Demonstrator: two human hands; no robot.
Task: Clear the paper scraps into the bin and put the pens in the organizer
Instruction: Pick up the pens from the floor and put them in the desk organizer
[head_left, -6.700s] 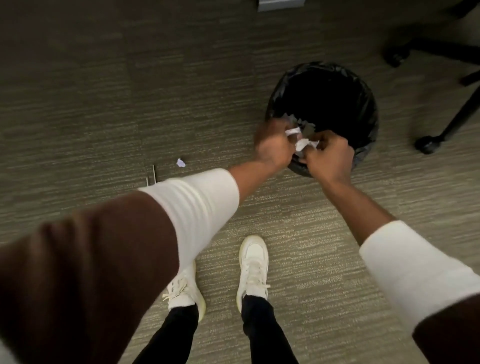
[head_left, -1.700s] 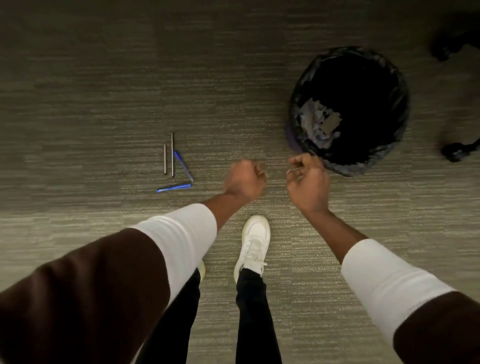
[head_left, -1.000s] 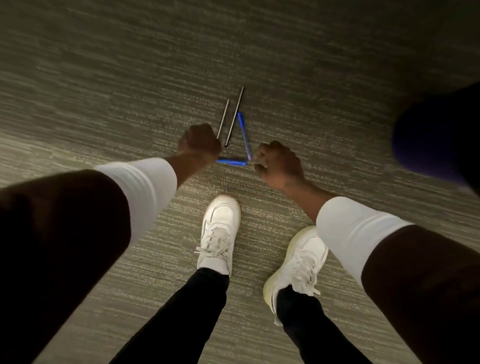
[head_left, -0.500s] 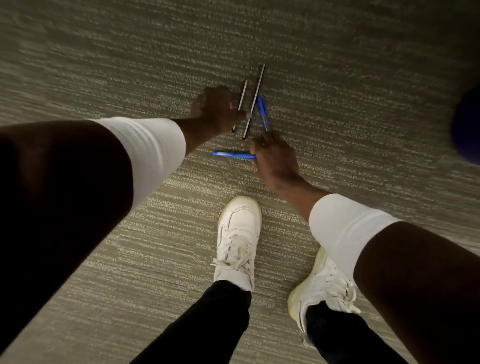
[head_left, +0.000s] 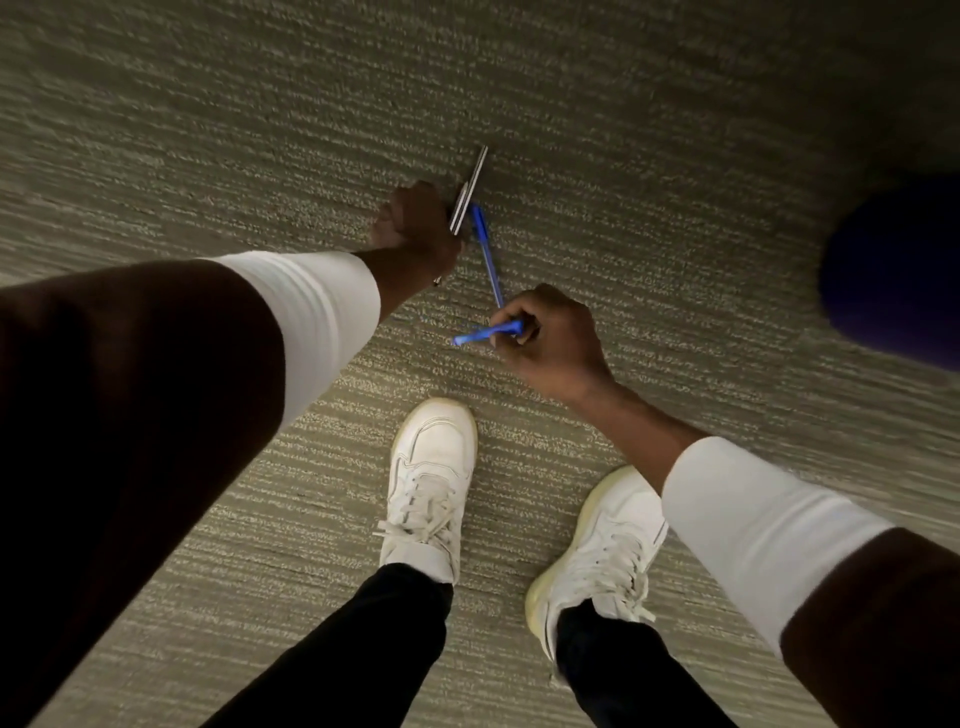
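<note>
On the carpet (head_left: 675, 156), right hand (head_left: 550, 338) fingers (head_left: 511, 319) pinch a blue pen (head_left: 488, 335).

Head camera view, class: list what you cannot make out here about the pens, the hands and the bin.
- Silver pens: lower ends hidden behind the left hand; its grip is unclear.
- Angled blue pen: near end hidden by the right hand, which grips the other blue pen.
- Dark shape, perhaps the bin: blurred, cut off by the right edge.
- Organizer: not visible.

Over the carpet (head_left: 623, 156), the left hand (head_left: 415, 228) closes on two dark pens (head_left: 470, 195); the right hand (head_left: 550, 338) grips one blue pen (head_left: 488, 334), another blue pen (head_left: 485, 249) lying between them.
</note>
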